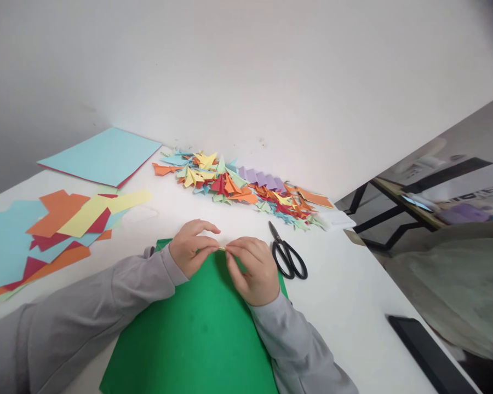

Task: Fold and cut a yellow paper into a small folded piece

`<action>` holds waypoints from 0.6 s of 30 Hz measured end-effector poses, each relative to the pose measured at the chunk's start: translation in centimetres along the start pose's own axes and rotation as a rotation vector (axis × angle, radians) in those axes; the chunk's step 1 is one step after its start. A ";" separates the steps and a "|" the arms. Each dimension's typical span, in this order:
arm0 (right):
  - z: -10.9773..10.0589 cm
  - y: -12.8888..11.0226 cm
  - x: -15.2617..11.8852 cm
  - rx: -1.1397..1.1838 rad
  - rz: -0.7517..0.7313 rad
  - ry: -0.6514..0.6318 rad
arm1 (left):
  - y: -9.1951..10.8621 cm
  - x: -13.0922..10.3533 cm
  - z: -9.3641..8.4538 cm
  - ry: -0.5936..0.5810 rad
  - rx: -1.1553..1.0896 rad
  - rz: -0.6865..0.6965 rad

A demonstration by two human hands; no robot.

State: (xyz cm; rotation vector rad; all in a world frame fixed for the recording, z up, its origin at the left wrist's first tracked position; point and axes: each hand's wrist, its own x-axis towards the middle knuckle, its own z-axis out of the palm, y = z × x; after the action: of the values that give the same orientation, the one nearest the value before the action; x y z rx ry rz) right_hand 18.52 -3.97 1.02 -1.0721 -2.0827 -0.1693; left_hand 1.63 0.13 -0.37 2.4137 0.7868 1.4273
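Over the far end of a green mat (197, 323), my two hands meet at a tiny piece of yellow paper (222, 249). My left hand (194, 249) pinches its left end between thumb and finger. The right end is pinched by the fingertips of my right hand (252, 268). Most of the piece is hidden by the fingers, so its full shape cannot be seen. Black-handled scissors (288, 253) lie on the table just right of my right hand, blades pointing away.
A heap of small folded paper pieces (219, 180) in many colours runs along the wall. Paper scraps (66, 230) lie at left, below a stack of blue and red sheets (107, 156). A black flat device (427, 350) rests near the right table edge.
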 end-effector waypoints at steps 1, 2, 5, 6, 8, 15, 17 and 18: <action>0.0 0.1 0.0 -0.005 0.002 0.012 | 0.0 0.0 0.0 0.006 -0.003 -0.010; 0.0 0.3 0.0 -0.011 0.007 0.024 | -0.1 0.0 -0.1 0.013 -0.011 -0.025; 0.0 0.9 -0.1 -0.036 0.023 0.056 | -0.3 0.0 -0.1 0.040 -0.045 -0.087; 0.0 1.1 -0.2 -0.046 0.031 0.071 | -0.4 0.0 0.0 0.049 -0.052 -0.106; 0.1 1.5 -0.3 -0.070 0.050 0.103 | -0.5 0.0 0.0 0.062 -0.055 -0.123; 0.2 2.7 -0.6 -0.142 0.138 0.176 | -0.6 0.2 -0.4 0.094 -0.026 -0.135; -0.1 3.1 -0.7 -0.157 0.199 0.235 | -0.8 0.3 -0.6 0.113 -0.006 -0.155; -0.2 3.2 -0.6 -0.151 0.231 0.260 | -0.9 0.3 -0.6 0.122 0.003 -0.160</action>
State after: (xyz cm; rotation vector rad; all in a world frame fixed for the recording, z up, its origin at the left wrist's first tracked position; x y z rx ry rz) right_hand 21.23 -2.44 0.06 -1.2985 -1.7230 -0.3368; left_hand 0.91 1.00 -0.20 2.2262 0.9867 1.5210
